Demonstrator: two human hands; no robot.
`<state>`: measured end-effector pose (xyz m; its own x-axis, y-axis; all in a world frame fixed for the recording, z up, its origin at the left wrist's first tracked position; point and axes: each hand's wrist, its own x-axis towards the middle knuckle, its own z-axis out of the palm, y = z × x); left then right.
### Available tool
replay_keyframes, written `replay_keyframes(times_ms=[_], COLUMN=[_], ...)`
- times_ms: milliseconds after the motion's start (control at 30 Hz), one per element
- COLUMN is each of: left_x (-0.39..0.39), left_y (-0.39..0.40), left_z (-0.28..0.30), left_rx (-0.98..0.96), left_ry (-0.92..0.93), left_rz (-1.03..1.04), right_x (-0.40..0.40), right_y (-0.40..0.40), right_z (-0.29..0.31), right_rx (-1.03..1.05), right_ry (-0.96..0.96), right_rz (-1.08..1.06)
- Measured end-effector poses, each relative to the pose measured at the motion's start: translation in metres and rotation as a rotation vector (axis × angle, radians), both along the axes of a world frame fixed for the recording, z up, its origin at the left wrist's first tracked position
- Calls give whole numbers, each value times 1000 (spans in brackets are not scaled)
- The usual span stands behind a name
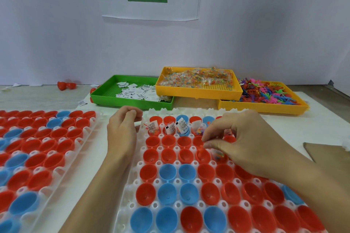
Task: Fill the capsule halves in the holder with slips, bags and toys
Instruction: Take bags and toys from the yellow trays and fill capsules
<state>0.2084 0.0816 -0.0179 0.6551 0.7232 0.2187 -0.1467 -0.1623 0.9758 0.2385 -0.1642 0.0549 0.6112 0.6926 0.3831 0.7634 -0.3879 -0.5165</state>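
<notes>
Head view — our right hand [234,138] pinches something too small to tell, left hand [123,128] loosely curled, empty — we seat it squarely in a capsule half [203,156].

— How's my feed on your end? I'm getting bright, even light, nothing blown out.

— Same here. Soft and diffuse; only faint shadows under the green tray [132,98] and the yellow tray [198,91].

— My right hand [240,138] looks smeared at the fingertips, and the left hand [122,130] is a touch soft too.

— Agreed. The wide lens bows the near edges: the capsule halves [166,193] at the bottom stretch into ovals. The wall [56,34] has a slight violet cast.
</notes>
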Motion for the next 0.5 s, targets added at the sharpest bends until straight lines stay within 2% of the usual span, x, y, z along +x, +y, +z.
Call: replay_keyframes(times_ms=[300,500], left_x=[0,0], left_y=[1,1], left_z=[-2,-1], left_rx=[16,15], left_ry=[7,15], left_rz=[1,2], right_x=[1,3], right_y=[5,8], right_z=[-9,-9], right_rx=[-123,-133], right_ry=[-26,-40], right_rz=[-43,-50])
